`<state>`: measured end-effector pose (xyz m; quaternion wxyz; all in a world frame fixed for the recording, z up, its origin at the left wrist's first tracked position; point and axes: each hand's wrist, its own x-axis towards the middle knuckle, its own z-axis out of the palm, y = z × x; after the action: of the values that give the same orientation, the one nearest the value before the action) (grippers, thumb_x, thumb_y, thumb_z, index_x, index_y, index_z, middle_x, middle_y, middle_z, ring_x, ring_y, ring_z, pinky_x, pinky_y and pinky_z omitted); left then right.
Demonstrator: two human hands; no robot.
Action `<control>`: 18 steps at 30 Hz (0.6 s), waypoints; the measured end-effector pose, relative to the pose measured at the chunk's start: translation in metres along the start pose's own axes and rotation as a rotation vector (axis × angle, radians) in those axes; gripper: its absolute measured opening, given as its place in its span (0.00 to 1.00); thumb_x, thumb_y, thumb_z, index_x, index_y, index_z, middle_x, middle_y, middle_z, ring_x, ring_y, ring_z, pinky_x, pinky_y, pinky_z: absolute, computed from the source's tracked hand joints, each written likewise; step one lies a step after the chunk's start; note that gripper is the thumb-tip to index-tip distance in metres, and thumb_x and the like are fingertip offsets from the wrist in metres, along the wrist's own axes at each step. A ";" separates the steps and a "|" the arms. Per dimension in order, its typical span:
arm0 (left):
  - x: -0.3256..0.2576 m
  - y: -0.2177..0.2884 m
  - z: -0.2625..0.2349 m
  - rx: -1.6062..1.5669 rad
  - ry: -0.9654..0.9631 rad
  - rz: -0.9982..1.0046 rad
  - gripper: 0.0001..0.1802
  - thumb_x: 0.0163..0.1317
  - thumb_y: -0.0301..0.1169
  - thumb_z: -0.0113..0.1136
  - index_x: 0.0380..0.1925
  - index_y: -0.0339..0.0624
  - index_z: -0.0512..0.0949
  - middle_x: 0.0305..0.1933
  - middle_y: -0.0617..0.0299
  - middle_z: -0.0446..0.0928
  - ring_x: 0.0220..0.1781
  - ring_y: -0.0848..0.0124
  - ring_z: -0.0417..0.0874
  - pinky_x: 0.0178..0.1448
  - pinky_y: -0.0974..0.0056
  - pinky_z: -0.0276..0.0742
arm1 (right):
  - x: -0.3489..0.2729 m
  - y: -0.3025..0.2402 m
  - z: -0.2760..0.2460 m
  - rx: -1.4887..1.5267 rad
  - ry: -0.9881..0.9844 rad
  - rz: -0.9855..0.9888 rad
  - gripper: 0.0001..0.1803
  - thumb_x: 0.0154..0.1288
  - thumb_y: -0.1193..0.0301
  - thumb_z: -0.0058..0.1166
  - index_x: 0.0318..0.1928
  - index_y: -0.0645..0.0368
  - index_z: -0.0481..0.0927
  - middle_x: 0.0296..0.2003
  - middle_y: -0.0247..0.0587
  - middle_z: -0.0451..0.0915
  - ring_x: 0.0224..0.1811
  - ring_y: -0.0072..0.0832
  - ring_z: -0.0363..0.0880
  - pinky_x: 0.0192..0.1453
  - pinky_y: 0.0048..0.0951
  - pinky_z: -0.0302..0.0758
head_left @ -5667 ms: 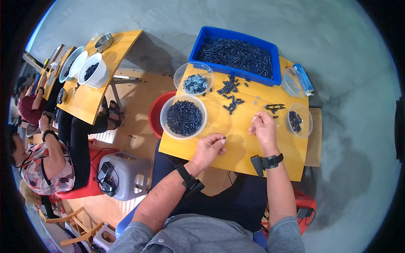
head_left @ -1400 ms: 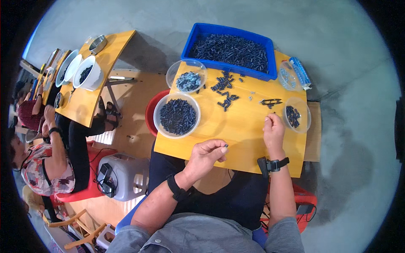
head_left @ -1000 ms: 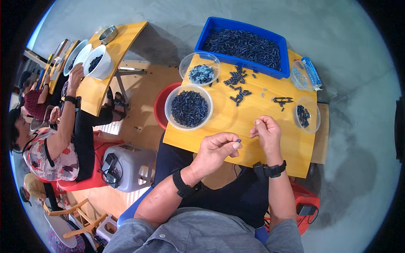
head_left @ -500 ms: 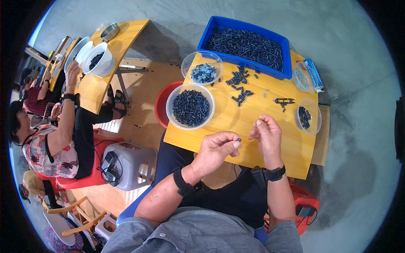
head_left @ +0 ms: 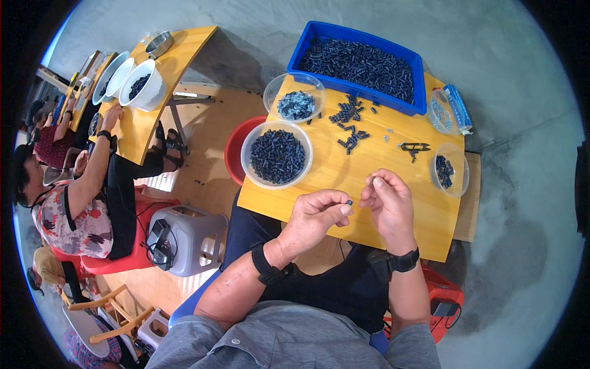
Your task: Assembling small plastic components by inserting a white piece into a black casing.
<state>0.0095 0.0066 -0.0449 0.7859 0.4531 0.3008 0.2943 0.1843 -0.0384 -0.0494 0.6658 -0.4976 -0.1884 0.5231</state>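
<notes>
Over the front edge of the yellow table, my left hand [head_left: 314,216] pinches a small dark plastic piece [head_left: 349,202] between thumb and forefinger, its end showing. Close beside it, my right hand [head_left: 389,200] has thumb and fingertips pressed together; anything in them is too small to make out. A clear bowl [head_left: 246,161] full of similar dark pieces stands left of my hands. Beyond, loose dark pieces [head_left: 351,140] lie scattered on the table, with a pair of black snips [head_left: 415,147] to their right.
A blue bin [head_left: 295,56] of dark pieces stands at the back. Nearby are a tub of pale blue pieces [head_left: 296,105], a tub of tiny parts [head_left: 440,115] and a small tub [head_left: 460,184] at right. A red basin [head_left: 236,150] sits left. Another person [head_left: 74,215] works further left.
My right hand has turned slightly and its fingers have shifted; my left hand keeps its pinch on the dark piece. The person at left has lowered a hand toward their table.
</notes>
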 end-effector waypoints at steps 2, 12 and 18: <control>-0.001 0.002 0.001 0.000 -0.002 0.000 0.06 0.64 0.24 0.56 0.39 0.34 0.77 0.34 0.62 0.79 0.33 0.76 0.80 0.40 0.71 0.78 | -0.005 -0.004 0.004 0.011 -0.065 -0.025 0.07 0.68 0.74 0.49 0.43 0.63 0.76 0.30 0.34 0.76 0.27 0.21 0.77 0.30 0.23 0.77; -0.006 0.012 0.002 0.031 -0.023 0.032 0.07 0.64 0.25 0.57 0.39 0.33 0.78 0.33 0.65 0.79 0.33 0.78 0.79 0.40 0.72 0.76 | -0.031 -0.019 0.025 -0.270 -0.210 -0.212 0.06 0.66 0.79 0.49 0.41 0.67 0.76 0.28 0.37 0.76 0.26 0.21 0.77 0.31 0.22 0.76; -0.007 0.018 0.003 0.013 -0.057 0.053 0.06 0.64 0.25 0.57 0.38 0.33 0.79 0.33 0.65 0.79 0.33 0.79 0.78 0.40 0.73 0.76 | -0.038 -0.021 0.033 -0.473 -0.236 -0.382 0.06 0.64 0.83 0.49 0.41 0.70 0.76 0.34 0.42 0.76 0.28 0.21 0.78 0.32 0.21 0.77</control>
<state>0.0033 0.0072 -0.0263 0.7831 0.4740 0.2684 0.3000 0.1548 -0.0560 -0.0066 0.5916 -0.5300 -0.4705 0.3845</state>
